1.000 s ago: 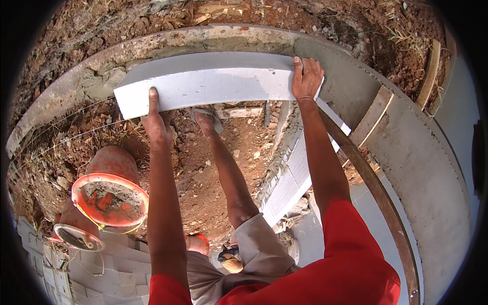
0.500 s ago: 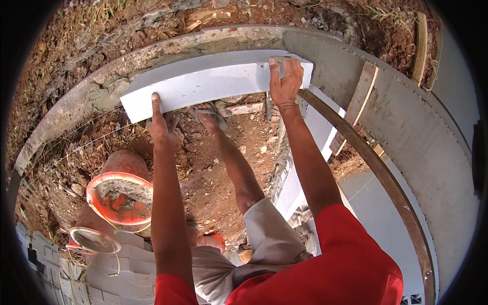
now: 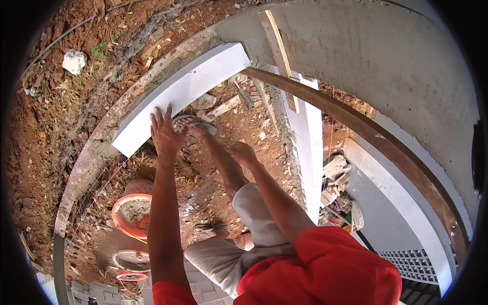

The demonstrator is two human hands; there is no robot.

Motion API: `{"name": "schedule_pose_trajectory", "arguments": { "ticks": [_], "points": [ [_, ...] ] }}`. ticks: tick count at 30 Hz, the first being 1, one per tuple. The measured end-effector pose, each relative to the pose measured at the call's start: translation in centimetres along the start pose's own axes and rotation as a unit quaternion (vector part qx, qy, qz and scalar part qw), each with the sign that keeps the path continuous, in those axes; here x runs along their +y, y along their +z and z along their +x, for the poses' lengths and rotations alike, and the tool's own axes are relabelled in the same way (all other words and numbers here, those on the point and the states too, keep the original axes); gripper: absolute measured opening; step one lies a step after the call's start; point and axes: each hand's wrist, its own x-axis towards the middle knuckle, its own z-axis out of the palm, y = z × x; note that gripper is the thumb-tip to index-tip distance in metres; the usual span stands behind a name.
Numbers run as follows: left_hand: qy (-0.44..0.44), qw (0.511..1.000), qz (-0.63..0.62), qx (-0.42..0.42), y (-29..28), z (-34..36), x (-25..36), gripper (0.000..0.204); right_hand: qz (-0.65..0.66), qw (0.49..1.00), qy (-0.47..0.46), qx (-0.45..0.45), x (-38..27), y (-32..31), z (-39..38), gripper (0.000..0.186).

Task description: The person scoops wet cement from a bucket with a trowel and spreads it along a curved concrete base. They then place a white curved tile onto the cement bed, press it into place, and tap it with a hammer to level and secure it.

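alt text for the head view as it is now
A person's left hand rests, fingers spread, against a long white block on a concrete ledge; the right hand is apart from it, above reddish soil. An orange bucket stands at lower left.

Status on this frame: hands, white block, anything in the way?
Left hand open against white block. Right hand off it, curled. Block lies along low wall. Sandaled foot near block's lower edge.

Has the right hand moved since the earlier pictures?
Yes: judged against the dark wooden beam, the right hand has left the white block near the beam's upper end and drawn back toward the lower edge.
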Motion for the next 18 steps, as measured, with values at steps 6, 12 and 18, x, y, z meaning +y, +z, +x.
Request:
{"name": "schedule_pose_trajectory", "arguments": {
  "ticks": [6,12,18],
  "points": [
    [0.04,0.999,-0.034,0.012,-2.9,-0.8,-3.2,0.067,0.139,0.989,-0.047,0.002,-0.6,-2.2,-3.8,0.029],
    [0.002,0.987,-0.141,0.072,-8.3,-6.4,-8.0,0.04,0.101,0.993,-0.061,0.002,-1.1,-7.7,-7.3,0.031],
    [-0.11,0.978,-0.154,0.085,-13.4,-18.2,-7.8,0.052,-0.164,0.959,-0.229,-0.015,7.3,-9.9,-5.5,0.031]
  ]
}}
